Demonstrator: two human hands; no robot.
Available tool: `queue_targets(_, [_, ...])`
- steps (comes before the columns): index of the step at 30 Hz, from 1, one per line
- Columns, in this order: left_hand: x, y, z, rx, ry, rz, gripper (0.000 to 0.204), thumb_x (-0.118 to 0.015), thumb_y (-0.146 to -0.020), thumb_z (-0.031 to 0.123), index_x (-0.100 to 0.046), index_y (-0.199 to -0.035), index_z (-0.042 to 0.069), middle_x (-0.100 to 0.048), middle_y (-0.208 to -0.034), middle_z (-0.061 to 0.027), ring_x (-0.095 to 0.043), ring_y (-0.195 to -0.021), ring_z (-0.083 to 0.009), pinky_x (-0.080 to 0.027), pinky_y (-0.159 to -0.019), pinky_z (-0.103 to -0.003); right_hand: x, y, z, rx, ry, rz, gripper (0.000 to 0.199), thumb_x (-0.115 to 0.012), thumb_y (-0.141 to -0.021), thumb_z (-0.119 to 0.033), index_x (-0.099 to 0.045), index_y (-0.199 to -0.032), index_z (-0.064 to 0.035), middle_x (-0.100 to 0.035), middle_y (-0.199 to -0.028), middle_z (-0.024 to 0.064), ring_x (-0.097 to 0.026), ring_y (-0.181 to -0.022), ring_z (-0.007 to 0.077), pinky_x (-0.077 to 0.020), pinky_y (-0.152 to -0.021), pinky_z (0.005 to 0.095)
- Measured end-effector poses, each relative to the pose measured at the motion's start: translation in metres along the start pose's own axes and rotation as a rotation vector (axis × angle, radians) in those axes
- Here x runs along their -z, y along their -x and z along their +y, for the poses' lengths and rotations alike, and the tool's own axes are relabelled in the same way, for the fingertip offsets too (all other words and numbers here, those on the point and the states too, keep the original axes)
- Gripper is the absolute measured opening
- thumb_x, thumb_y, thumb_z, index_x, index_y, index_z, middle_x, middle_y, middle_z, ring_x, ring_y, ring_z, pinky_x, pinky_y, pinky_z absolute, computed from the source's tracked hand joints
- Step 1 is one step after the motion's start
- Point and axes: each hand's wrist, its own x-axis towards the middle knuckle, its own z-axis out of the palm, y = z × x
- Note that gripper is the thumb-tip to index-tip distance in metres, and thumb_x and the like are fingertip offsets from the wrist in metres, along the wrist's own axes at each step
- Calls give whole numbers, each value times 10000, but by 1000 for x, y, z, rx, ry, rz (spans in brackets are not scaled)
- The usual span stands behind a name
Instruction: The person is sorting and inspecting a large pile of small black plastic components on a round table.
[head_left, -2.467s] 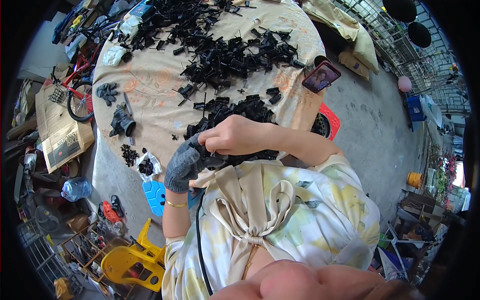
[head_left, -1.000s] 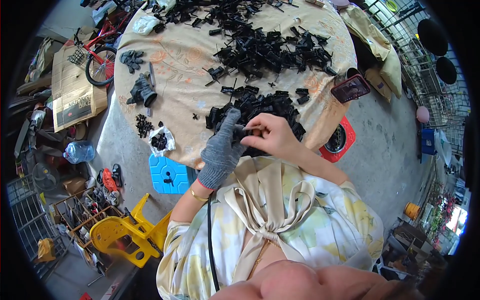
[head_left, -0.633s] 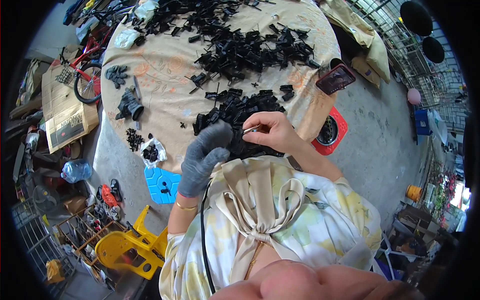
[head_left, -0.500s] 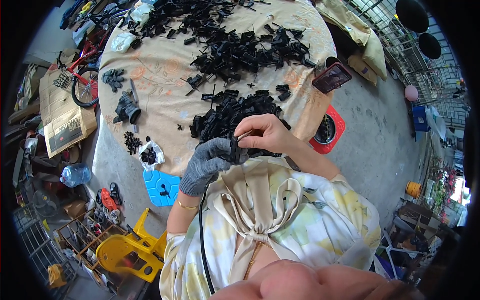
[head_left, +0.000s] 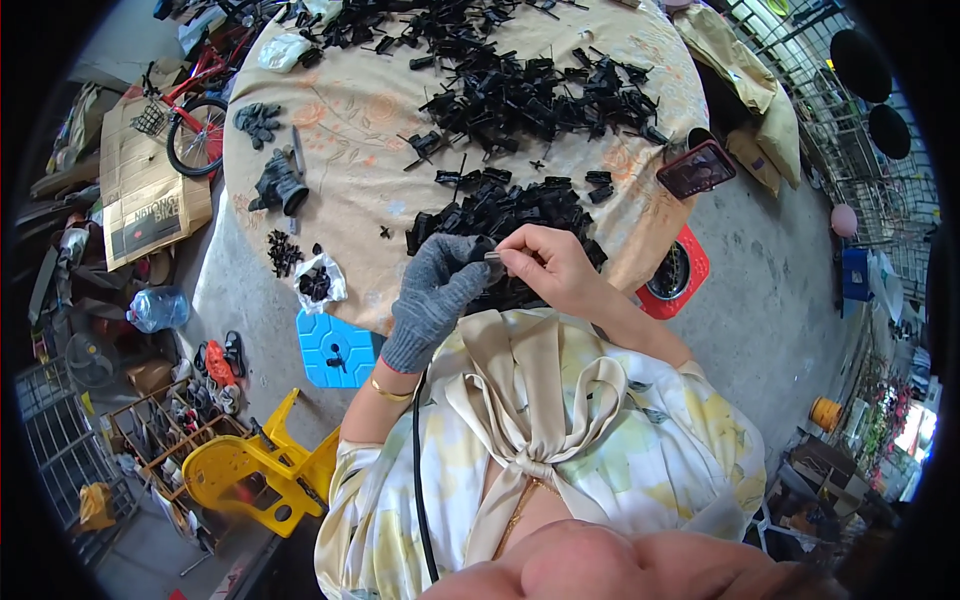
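Note:
Over the near edge of the table, my left hand [head_left: 432, 295], in a grey knitted glove, is closed around a small black plastic part [head_left: 483, 246]; the fingers cover most of it. My bare right hand [head_left: 556, 268] meets it there, thumb and forefinger pinching a thin, light-coloured strip [head_left: 493, 256] against the part. What the strip is, I cannot make out. Just beyond both hands lies a heap of black plastic parts [head_left: 515, 205]. A larger spread of similar parts with thin stems [head_left: 510, 95] covers the far side of the table.
The cloth-covered table [head_left: 340, 190] carries dark gloves [head_left: 278, 183], a slim tool [head_left: 298, 150], small black pieces [head_left: 284, 252] and a white bag [head_left: 337, 283]. A phone [head_left: 697, 170] stands at its right edge. Below are a blue stool [head_left: 318, 352], red stool [head_left: 692, 258] and yellow chair [head_left: 225, 478].
The whole view has shifted, so the table sits farther right. My left hand has turned, and the black part, upright and plainer before, is now mostly behind the fingers. The right hand still pinches.

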Motion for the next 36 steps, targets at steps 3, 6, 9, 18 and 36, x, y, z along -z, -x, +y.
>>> queue_targets(3, [-3, 2, -4, -109, -61, 81, 276, -612, -790, 0, -501, -1042, 15, -578, -986, -85, -558, -877, -114, -466, -788, -242, -4, -3, -7, -1, 42, -9, 106, -552, -844, -84, -588, -860, 15, -578, -665, 30, -512, -582, 51, -404, -513, 198])
queue_targets(6, [-7, 3, 0, -138, -96, 114, 311, -611, -792, -12, -512, -1087, 1, -570, -1034, -89, -541, -936, -114, -460, -812, -250, -5, -5, -11, -5, 55, -4, 106, -557, -834, -83, -590, -823, 16, -577, -630, 56, -533, -548, 94, -417, -505, 227])
queue_targets(9, [-1, 4, -7, -151, -237, 142, 283, -608, -795, -16, -540, -1069, -4, -557, -1068, -88, -537, -954, -124, -459, -814, -250, -8, -6, -12, -16, 49, 4, 113, -559, -828, -85, -594, -798, 18, -573, -602, 70, -539, -522, 117, -426, -501, 244])
queue_targets(18, [-3, -7, -9, -682, -874, 175, 218, -648, -735, -27, -607, -947, 3, -620, -947, -119, -597, -875, -220, -476, -774, -294, -8, -13, 10, -163, -31, -66, 108, -566, -812, -85, -623, -824, 6, -584, -605, 63, -522, -527, 78, -423, -502, 237])
queue_targets(36, [36, -24, -44, -439, -1099, -41, 442, -607, -751, 9, -493, -1177, 22, -540, -1165, -151, -514, -1094, -264, -400, -926, -338, 24, -132, 158, -49, 1127, -90, 132, -613, -607, -137, -631, -685, -33, -614, -684, 170, -614, -719, 332, -499, -633, 414])
